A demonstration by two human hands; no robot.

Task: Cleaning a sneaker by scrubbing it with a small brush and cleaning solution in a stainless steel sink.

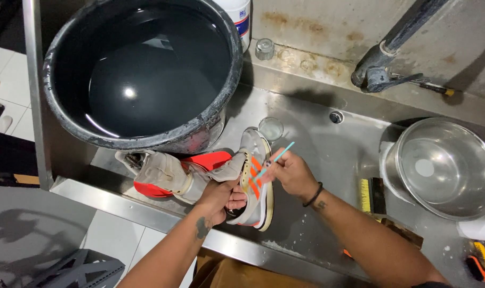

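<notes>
toothbrush (275,158) head hidden behind sneaker (256,184)

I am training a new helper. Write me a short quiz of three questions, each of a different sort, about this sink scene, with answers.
1. True or false: the left hand holds the shoe.
2. What does the right hand hold? A) toothbrush B) sponge C) knife
3. Fill in: the big black bucket holds ____.

Key: 1 true; 2 A; 3 water. The steel bowl at the right looks empty.
</notes>
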